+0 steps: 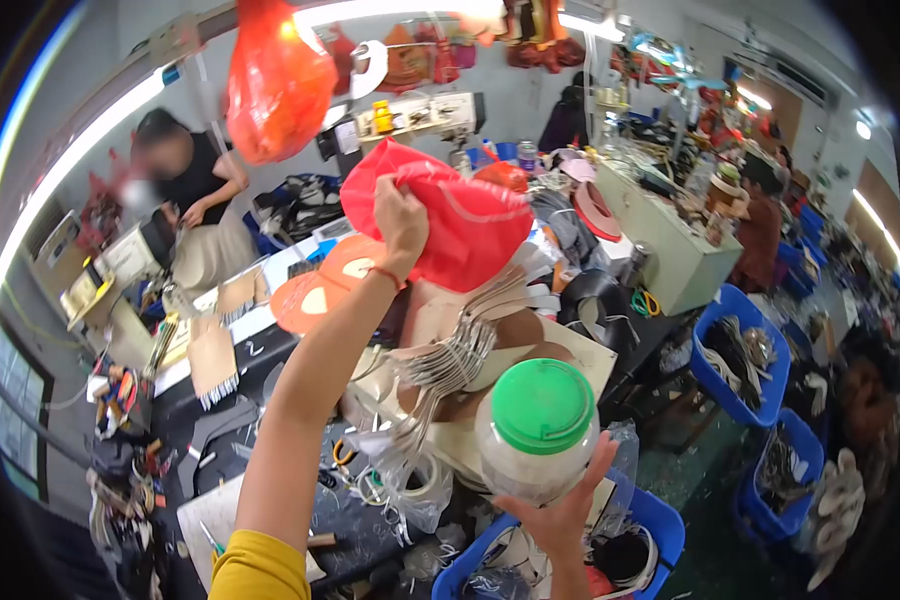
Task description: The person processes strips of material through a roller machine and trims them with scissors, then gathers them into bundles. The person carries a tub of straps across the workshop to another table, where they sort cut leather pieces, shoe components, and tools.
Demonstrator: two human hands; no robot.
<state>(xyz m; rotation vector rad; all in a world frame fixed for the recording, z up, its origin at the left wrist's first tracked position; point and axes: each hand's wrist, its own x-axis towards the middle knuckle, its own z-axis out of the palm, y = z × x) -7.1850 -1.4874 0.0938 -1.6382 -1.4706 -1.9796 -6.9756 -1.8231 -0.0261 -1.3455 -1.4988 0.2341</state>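
Observation:
My left hand (402, 222) is closed on a bunched red cloth item (460, 215), raised over the cluttered worktable. On the right, my right hand (560, 515) supports a clear jar with a green lid (540, 405) from below, its fingers spread along the jar's side. Between the two lies a stack of pale strap-like pieces (450, 355). Orange caps or cut pieces (330, 280) lie left of the red item.
A red plastic bag (278, 90) hangs overhead. Blue baskets (670, 520) stand below right. Scissors (343, 453) lie on the dark table (290, 420). One person (195, 180) works at a sewing machine at left; another (760, 225) is at right.

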